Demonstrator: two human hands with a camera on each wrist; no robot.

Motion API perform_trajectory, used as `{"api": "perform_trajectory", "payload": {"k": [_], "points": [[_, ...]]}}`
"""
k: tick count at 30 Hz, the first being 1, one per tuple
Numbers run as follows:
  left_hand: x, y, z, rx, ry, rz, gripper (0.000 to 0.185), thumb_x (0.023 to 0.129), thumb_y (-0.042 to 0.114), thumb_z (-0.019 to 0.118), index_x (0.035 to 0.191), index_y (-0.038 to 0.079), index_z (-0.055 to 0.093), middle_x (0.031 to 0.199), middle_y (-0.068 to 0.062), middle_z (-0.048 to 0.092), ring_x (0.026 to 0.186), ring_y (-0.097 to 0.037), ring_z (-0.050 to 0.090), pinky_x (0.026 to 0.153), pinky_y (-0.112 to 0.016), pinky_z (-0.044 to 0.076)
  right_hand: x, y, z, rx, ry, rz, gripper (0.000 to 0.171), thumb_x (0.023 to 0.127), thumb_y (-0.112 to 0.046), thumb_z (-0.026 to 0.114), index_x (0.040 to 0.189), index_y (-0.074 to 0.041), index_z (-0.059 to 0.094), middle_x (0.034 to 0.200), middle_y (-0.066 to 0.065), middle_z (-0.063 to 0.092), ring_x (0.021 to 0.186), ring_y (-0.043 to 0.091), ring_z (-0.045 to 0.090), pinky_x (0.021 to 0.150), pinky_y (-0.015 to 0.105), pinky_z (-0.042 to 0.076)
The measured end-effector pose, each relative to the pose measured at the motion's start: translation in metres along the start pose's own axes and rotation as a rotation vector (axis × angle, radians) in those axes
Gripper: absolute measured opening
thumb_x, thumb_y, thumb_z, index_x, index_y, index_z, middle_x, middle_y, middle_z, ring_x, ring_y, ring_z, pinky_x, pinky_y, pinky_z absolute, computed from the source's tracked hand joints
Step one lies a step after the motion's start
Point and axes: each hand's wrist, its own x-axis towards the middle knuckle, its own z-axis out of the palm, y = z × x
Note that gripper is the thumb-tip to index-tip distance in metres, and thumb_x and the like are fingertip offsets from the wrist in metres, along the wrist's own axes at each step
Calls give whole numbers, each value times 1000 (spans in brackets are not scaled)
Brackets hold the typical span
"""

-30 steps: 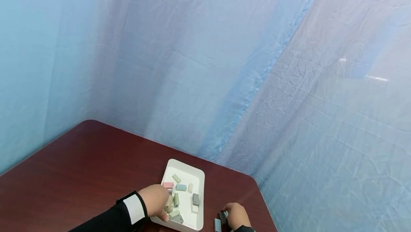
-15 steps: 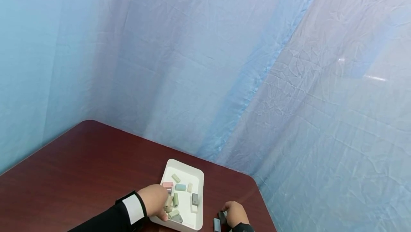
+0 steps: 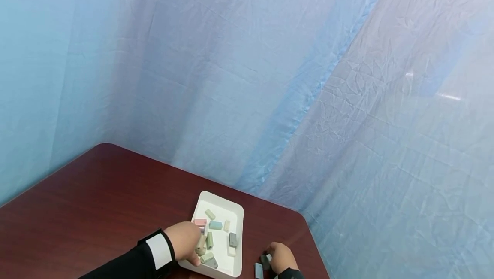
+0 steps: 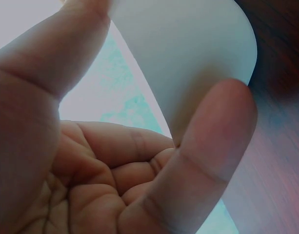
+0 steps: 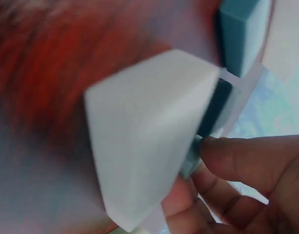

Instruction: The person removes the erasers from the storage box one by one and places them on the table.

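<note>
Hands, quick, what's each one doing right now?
Left hand: grips the white tray at its rim.
Right hand: holds a white block.

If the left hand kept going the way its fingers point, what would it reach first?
Probably the loose blocks in the white tray. The left hand grips the tray's near left edge with fingers curled inward toward them. The head view is distant, so depth is uncertain.

The right hand (image 3: 283, 257) has drawn slightly nearer the white tray (image 3: 236, 244).
</note>
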Motion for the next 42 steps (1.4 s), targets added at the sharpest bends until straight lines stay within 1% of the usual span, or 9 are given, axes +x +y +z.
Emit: {"api": "perform_trajectory", "payload": {"k": [6, 12, 16, 21, 25, 29, 33, 37, 42], "points": [[1, -1, 0, 25, -30, 14, 45, 65, 54, 80, 67, 12, 66, 65, -1, 60, 63, -13, 54, 70, -33, 48, -9, -21, -5, -41, 122, 9, 44, 83, 12, 54, 124, -5, 59, 114, 22, 61, 101, 41, 58, 80, 52, 48], [3, -1, -1, 19, -13, -12, 47, 63, 54, 82, 69, 10, 66, 66, -2, 61, 62, -13, 53, 70, -34, 47, -25, -84, -15, -11, 171, -222, 40, 83, -4, 65, 122, -11, 62, 111, 13, 61, 94, 27, 62, 72, 42, 50], [3, 1, -3, 0, -10, -8, 45, 64, 53, 82, 69, 10, 66, 67, -1, 61, 63, -13, 53, 70, -34, 47, -38, -118, -6, -6, 135, -418, 37, 82, -13, 70, 118, -20, 65, 106, -1, 62, 90, 16, 60, 69, 32, 48], [-2, 1, -5, 9, 6, 18, 44, 64, 51, 82, 65, 10, 64, 64, -1, 60, 60, -13, 53, 66, -34, 47, -45, -137, 17, 15, -1, -546, 32, 82, -18, 72, 114, -23, 67, 104, -3, 64, 84, 11, 60, 66, 26, 47], [-4, 0, -5, 3, 16, 36, 44, 64, 50, 82, 61, 11, 63, 60, -1, 58, 57, -13, 51, 63, -33, 46, -42, -139, 35, 31, -85, -568, 28, 80, -20, 74, 108, -21, 70, 102, -3, 68, 81, 11, 62, 66, 27, 49], [-4, -1, -5, 13, 20, 53, 44, 64, 53, 81, 62, 12, 64, 61, -2, 59, 58, -14, 53, 64, -34, 47, -38, -136, 46, 58, -112, -513, 29, 78, -26, 76, 106, -25, 69, 99, -6, 69, 80, 11, 64, 64, 29, 49], [-2, -2, -6, 6, 33, 47, 44, 64, 52, 82, 60, 12, 64, 61, -1, 59, 57, -13, 53, 64, -33, 47, -36, -137, 48, 37, -105, -492, 48, 75, -35, 79, 120, -30, 63, 106, -3, 68, 85, 13, 64, 65, 31, 50], [-1, -2, -5, 8, 20, 20, 44, 64, 51, 82, 65, 11, 66, 64, -1, 60, 59, -13, 53, 66, -34, 47, -36, -139, 48, -52, -108, -549, 66, 76, -37, 79, 135, -37, 51, 109, -1, 65, 87, 10, 60, 68, 28, 48], [-1, 0, -1, 32, 17, 15, 47, 63, 54, 82, 68, 10, 66, 65, -1, 60, 60, -13, 52, 66, -33, 47, -38, -140, 51, -59, -129, -547, 59, 75, -34, 79, 129, -38, 54, 102, -4, 62, 86, 8, 55, 69, 29, 47]]}}
